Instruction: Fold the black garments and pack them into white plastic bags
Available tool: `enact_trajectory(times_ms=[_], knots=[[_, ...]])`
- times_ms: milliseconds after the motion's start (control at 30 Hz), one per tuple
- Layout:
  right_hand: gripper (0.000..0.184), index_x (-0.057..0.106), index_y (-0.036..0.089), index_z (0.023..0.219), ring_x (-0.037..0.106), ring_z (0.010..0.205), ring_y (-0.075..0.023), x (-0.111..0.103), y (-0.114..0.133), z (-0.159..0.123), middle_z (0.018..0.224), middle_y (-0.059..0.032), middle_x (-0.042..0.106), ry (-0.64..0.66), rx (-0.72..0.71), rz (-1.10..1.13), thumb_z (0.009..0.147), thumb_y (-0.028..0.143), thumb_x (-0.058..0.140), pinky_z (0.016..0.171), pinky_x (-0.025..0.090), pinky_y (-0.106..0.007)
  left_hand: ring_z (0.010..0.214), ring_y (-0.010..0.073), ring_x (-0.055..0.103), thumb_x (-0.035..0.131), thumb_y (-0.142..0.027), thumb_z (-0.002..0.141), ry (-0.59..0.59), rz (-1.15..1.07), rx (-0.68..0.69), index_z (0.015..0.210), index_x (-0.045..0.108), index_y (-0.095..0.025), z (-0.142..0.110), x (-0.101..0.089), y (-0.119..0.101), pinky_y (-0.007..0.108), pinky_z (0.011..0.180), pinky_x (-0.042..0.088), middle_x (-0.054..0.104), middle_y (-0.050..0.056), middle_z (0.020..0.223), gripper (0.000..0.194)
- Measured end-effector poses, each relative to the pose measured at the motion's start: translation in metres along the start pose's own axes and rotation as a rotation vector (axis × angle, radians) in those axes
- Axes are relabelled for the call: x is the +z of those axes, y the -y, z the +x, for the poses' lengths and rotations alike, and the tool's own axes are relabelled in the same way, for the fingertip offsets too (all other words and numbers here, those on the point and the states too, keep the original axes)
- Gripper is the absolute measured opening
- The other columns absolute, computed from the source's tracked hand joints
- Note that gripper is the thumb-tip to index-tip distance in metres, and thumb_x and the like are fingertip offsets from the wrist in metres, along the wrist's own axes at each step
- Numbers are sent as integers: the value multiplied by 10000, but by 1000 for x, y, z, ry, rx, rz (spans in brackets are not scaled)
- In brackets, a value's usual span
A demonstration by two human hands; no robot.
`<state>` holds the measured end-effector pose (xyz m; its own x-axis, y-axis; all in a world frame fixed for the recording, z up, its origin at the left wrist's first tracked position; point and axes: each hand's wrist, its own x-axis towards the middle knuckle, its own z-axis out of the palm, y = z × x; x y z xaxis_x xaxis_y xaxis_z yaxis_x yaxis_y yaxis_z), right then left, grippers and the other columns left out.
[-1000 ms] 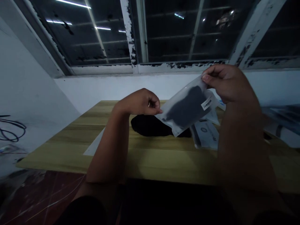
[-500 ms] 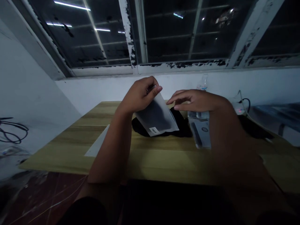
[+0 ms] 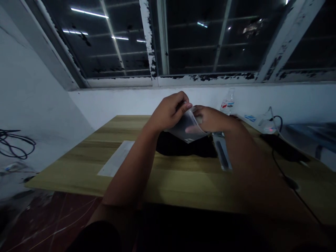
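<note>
My left hand [image 3: 169,111] pinches the top edge of a small frosted plastic bag [image 3: 186,128] that has something dark inside and a small label near its lower corner. My right hand [image 3: 211,119] is at the bag's right side, fingers partly curled against it and partly seen through the plastic. Both hands hold the bag above a black cloth pile [image 3: 183,147] lying on the wooden table [image 3: 168,175].
A flat packet with a dark strip [image 3: 222,154] lies right of the cloth. A white sheet [image 3: 115,159] lies at the table's left. A water bottle [image 3: 228,102], a charger with a red light [image 3: 267,126] and cables [image 3: 282,164] stand at the back right. Cords [image 3: 15,143] trail at far left.
The bag passed from my right hand to my left and turned label-down. My right hand, open half a second ago, has come back against the bag.
</note>
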<state>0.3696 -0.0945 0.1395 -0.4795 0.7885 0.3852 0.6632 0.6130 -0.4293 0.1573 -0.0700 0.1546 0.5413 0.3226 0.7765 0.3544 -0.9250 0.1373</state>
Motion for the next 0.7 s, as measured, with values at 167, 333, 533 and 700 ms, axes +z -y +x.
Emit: enact_trajectory(times_ms=[167,333,533,700], knots=[[101,756,239,838,713,884,-238,-1,1,1,924,-15,765,-35,-111,64,780,317,732,838,560,-365,916,205,653,526,-594,1007,35,-72,-3,1127,612,-194,-1,-3,-12,321,837,491,700,77,1030,426],[188,724,195,965,704,992,-246,-17,-3,1,1002,-55,748,-965,-176,111,846,328,665,937,550,-410,822,194,689,626,-569,948,112,-72,-218,1185,678,-147,-18,-3,1,285,770,514,747,46,944,487],[364,623,172,1231,656,1188,-262,-25,-18,-23,1235,-92,708,-1326,-114,307,891,299,652,1077,483,-464,942,212,743,472,-374,1037,35,289,-218,1120,765,-161,-77,-42,21,292,856,571,802,83,1016,372],[401,688,206,1065,723,884,-262,4,-42,-69,975,-45,762,-757,432,493,717,348,828,834,602,-454,1282,256,643,454,-188,985,78,520,-338,1406,644,-237,-174,-106,30,442,1097,525,683,84,1392,465]])
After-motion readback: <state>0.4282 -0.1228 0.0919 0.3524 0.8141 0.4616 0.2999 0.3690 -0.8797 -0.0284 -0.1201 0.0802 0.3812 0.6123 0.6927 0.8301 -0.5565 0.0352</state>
